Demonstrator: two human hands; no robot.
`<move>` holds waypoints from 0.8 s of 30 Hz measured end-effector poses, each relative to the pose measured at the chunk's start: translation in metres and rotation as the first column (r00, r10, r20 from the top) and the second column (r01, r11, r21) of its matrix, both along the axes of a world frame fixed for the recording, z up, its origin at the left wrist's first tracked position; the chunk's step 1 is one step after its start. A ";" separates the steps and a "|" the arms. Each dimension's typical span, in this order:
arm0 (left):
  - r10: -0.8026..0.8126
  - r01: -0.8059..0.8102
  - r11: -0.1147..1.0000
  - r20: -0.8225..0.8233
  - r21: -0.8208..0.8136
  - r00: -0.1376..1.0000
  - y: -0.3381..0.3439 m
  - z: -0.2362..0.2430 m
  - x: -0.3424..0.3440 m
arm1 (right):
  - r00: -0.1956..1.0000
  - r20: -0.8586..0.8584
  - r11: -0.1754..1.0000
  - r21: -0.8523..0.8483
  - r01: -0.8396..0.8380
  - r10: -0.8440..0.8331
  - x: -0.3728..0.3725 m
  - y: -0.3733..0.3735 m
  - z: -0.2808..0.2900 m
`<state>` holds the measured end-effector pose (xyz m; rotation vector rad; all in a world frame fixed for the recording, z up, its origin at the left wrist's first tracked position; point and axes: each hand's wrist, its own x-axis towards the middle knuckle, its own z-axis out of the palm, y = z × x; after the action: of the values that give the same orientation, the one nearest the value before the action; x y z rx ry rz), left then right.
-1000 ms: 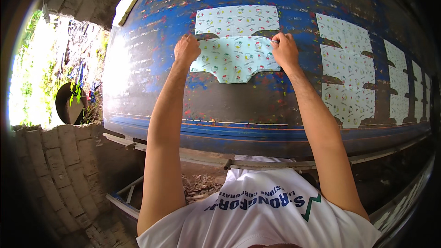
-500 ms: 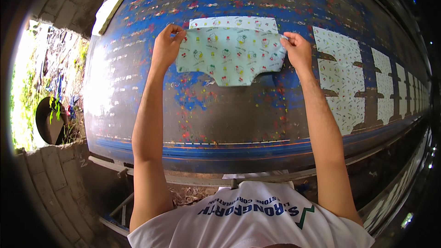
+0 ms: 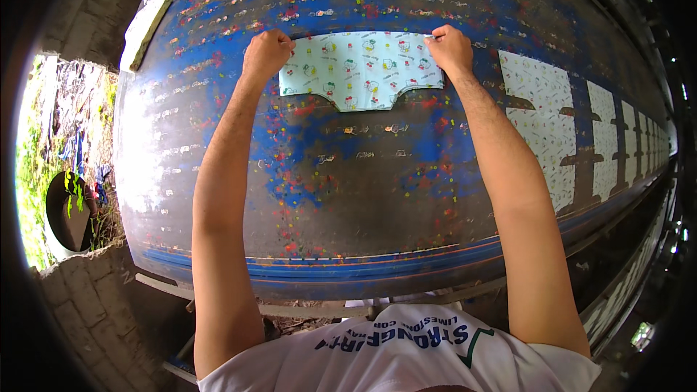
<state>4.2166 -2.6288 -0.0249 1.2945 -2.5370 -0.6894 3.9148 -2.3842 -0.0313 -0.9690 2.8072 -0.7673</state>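
Note:
A pale mint, brief-shaped piece of printed fabric [image 3: 363, 65] is spread out on the paint-stained table [image 3: 348, 203], its wide edge at the far side and its narrow tab pointing toward me. My left hand [image 3: 268, 54] pinches the far left corner between thumb and fingers. At the far right corner, the fingers of my right hand [image 3: 450, 51] are closed on the cloth in the same way. The far edge stretches straight between both hands, and the fabric looks flat against the surface. Whether another piece lies underneath is hidden.
More printed fabric pieces [image 3: 548, 131] lie in a row along the table's right part. A folded pale cloth [image 3: 149, 25] rests at the far left edge. A rail [image 3: 312, 311] runs along the near side. Left of the table are a block wall [image 3: 80, 319] and a dark round container [image 3: 69, 210].
Both hands have carried the fabric farther away and down against the table. A white printed strip that showed beyond its far edge is now covered. The view has shifted slightly.

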 end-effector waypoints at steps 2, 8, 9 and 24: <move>-0.007 0.007 1.000 0.038 0.020 0.999 -0.003 0.000 -0.001 | 0.997 0.053 0.992 0.105 -0.065 0.060 -0.008 -0.003 0.002; -0.111 0.127 0.940 0.069 -0.317 0.991 0.008 -0.009 -0.009 | 0.996 0.087 0.985 0.166 -0.041 0.027 -0.010 -0.009 0.012; -0.149 0.159 0.914 0.055 -0.374 0.987 0.016 -0.009 -0.007 | 0.993 0.113 0.976 0.214 -0.044 0.020 -0.010 -0.012 0.015; -0.197 0.249 0.968 -0.550 0.021 0.811 0.283 0.122 0.047 | 0.935 0.240 0.790 -0.610 -0.064 0.261 0.103 0.147 0.052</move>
<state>4.2633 -2.3457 0.0970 0.6781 -2.2047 -1.0609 4.0177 -2.2369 0.0205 -1.0227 2.1894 -1.6690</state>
